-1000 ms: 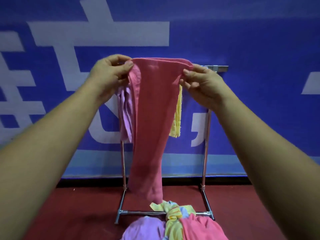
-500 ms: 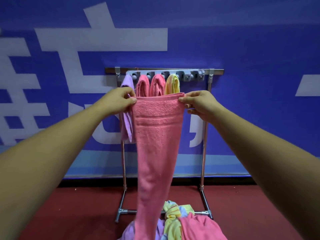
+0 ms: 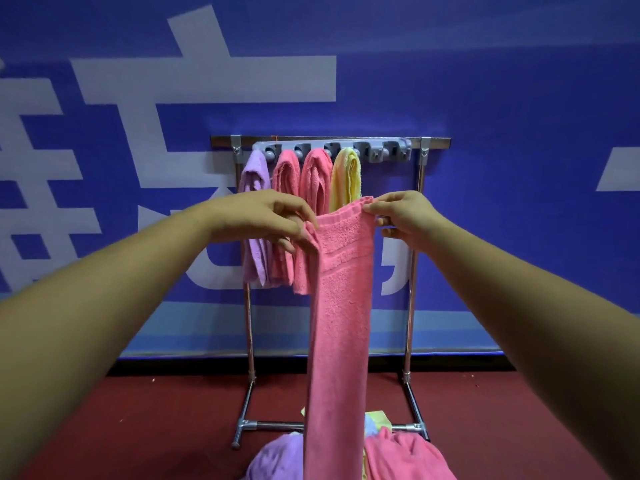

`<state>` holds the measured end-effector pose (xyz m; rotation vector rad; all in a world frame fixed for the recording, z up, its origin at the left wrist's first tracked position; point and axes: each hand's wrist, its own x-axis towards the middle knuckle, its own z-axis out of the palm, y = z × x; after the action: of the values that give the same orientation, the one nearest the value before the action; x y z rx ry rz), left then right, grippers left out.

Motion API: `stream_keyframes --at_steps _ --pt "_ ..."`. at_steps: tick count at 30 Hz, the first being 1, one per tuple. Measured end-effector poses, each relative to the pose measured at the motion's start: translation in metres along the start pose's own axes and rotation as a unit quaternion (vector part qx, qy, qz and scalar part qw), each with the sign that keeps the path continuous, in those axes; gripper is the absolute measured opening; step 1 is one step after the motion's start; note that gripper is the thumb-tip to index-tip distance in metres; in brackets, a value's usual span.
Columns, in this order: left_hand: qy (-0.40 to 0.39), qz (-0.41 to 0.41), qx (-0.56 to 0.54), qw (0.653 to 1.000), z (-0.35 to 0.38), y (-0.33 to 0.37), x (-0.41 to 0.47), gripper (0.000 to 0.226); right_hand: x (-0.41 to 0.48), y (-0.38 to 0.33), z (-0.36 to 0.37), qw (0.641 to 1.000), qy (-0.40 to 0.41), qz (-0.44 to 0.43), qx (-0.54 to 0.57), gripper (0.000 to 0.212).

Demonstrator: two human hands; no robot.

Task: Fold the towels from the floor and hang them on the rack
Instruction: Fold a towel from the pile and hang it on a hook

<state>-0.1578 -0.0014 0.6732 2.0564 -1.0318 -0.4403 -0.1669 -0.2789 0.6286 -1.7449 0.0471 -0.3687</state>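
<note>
Fingers of your left hand [image 3: 266, 216] are curled, pinching the upper left corner of the long pink towel [image 3: 341, 306] between thumb and fingertips. Your right hand [image 3: 405, 216] does the same at the upper right corner, thumb and forefinger closed on the hem and the other fingers bent beneath it. Both arms are stretched forward, and the hands are near each other with only the width of the towel between them. The right corner sits a little higher than the left, so the top edge slants.

From your grip the towel hangs straight down as a narrow strip in front of the rack [image 3: 414, 271]. Its lower end runs out of view at the bottom edge, so you cannot tell whether it reaches the floor [image 3: 156, 427].

On the rack a grey hook strip [image 3: 391, 148] is fixed along the top bar. Four folded towels hang from it side by side: a purple towel [image 3: 254, 188] at the left, then two pink hung towels [image 3: 285, 178], then a yellow towel [image 3: 346, 174] just behind your right thumb. More grey hooks show to the right of the yellow one.

At the foot of the rack, on the red floor, lies a heap of towels [image 3: 405, 459], with purple at the left, pink at the right and a bit of yellow between them. The held towel hangs in front of this heap. A blue wall [image 3: 519, 202] with large white marks stands behind the rack.
</note>
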Motion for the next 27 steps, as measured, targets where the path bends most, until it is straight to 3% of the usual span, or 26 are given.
stream_keyframes --at_steps 2,5,11,18,23,27 --pt "0.005 0.011 0.128 0.992 0.007 0.004 0.003 0.022 0.002 0.002 -0.001 1.000 0.001 0.008 -0.007 0.013" --pt "0.055 0.064 0.300 0.950 0.019 0.018 0.007 0.019 0.003 0.005 -0.001 1.000 0.003 0.014 -0.007 0.011" --pt "0.062 0.147 0.313 0.936 0.024 0.027 0.020 0.008 0.002 0.006 0.003 1.000 -0.020 0.010 0.012 0.008" --pt "0.033 0.166 0.161 0.972 0.030 0.029 0.024 0.015 -0.002 -0.002 0.012 0.998 -0.062 -0.008 0.025 0.002" --pt "0.171 0.107 0.203 0.958 0.028 0.024 0.032 0.013 -0.005 -0.005 0.020 0.993 -0.071 -0.071 0.058 0.018" --pt "0.252 0.087 0.208 0.941 0.025 0.017 0.038 0.015 -0.009 -0.010 0.023 0.987 -0.090 -0.110 0.080 0.014"
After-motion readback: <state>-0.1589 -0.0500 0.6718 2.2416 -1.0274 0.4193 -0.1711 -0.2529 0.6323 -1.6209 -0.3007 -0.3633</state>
